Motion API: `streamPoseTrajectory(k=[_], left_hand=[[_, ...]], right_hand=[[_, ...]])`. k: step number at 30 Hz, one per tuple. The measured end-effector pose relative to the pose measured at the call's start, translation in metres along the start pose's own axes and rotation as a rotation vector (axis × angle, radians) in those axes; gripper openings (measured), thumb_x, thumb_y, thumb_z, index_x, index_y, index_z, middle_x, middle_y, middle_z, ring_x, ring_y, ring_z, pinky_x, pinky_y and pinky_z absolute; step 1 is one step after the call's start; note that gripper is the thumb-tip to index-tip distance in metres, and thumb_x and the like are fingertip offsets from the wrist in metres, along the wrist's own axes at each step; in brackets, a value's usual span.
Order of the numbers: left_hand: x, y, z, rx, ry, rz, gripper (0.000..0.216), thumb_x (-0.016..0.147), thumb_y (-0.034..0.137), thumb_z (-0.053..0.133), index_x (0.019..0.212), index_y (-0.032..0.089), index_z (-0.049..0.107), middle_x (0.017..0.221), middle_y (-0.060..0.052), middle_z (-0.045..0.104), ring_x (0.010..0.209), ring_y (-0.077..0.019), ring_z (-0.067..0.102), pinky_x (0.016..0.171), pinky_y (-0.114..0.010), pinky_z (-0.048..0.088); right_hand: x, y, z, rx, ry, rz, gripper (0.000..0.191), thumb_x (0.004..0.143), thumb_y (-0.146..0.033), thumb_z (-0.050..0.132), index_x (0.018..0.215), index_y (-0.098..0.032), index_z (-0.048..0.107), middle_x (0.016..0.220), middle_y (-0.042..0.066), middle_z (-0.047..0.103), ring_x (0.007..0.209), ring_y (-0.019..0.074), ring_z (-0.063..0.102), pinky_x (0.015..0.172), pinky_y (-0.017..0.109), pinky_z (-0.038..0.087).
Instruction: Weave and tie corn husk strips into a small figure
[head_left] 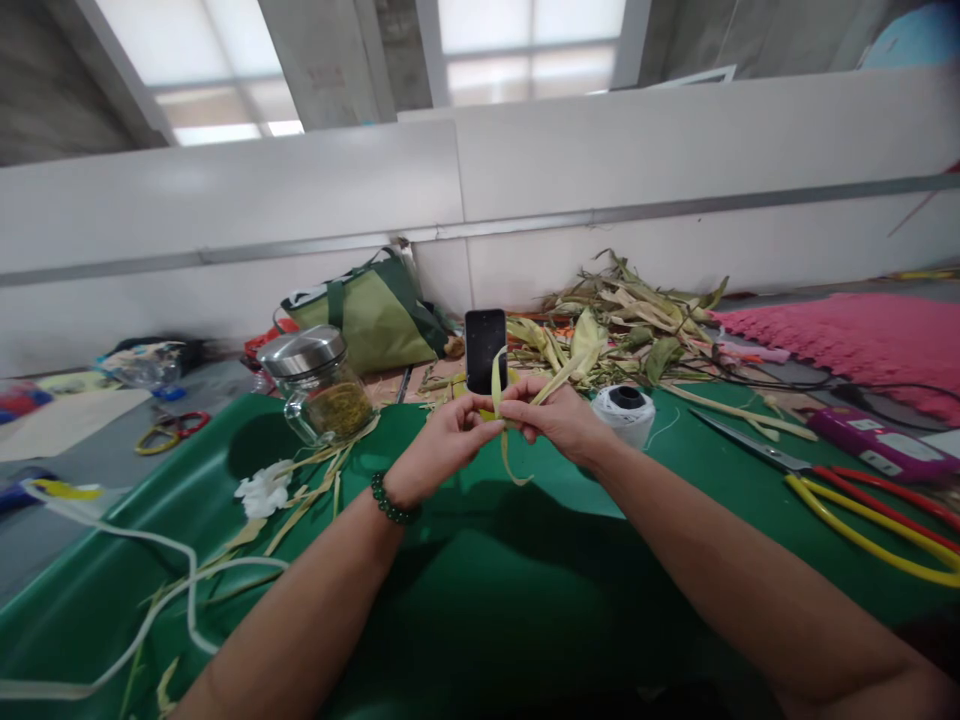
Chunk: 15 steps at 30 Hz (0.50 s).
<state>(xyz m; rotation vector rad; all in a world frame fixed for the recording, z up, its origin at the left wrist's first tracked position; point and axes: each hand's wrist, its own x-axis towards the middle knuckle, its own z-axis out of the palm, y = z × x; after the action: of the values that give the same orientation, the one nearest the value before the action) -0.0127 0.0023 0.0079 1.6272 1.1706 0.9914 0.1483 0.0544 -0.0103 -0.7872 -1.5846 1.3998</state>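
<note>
Both my hands meet above the green sheet (480, 590), pinching thin yellow-green leaf strips (504, 440). My left hand (442, 440), with a dark bead bracelet on its wrist, grips the strips from the left. My right hand (559, 420) pinches them from the right, and one strip sticks up past its fingers. A loose end curls down below the hands. A black phone (485, 350) stands upright just behind them.
A lidded glass jar (319, 385) and a green bag (367, 310) sit at the back left. A pile of leaves (622, 320) and a white thread spool (626, 410) lie behind the right hand. Scissors (847, 490) lie right, a white cord (150, 560) left.
</note>
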Motion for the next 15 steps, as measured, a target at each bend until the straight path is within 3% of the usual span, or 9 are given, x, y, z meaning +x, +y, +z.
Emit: streamPoseTrajectory(k=[8, 15], left_hand=[[0.0016, -0.0007, -0.0006, -0.203, -0.054, -0.123, 0.046, 0.066, 0.058, 0.067, 0.066, 0.014, 0.056, 0.051, 0.008, 0.032, 0.042, -0.003, 0.026, 0.041, -0.021, 0.016], [0.0018, 0.0002, -0.0004, -0.19, -0.136, -0.172, 0.044, 0.059, 0.053, 0.075, 0.06, 0.014, 0.055, 0.045, 0.008, 0.037, 0.04, -0.0026, 0.026, 0.04, -0.021, 0.013]], right_hand=[[-0.0033, -0.0074, -0.0025, -0.041, -0.012, -0.064, 0.026, 0.06, -0.033, 0.076, 0.071, -0.016, 0.06, 0.059, -0.003, 0.06, 0.049, 0.0084, 0.053, 0.049, 0.023, 0.042], [-0.0007, -0.0037, -0.007, 0.073, -0.03, -0.075, 0.034, 0.059, -0.032, 0.077, 0.082, -0.019, 0.054, 0.055, -0.008, 0.056, 0.043, 0.0067, 0.049, 0.045, 0.021, 0.038]])
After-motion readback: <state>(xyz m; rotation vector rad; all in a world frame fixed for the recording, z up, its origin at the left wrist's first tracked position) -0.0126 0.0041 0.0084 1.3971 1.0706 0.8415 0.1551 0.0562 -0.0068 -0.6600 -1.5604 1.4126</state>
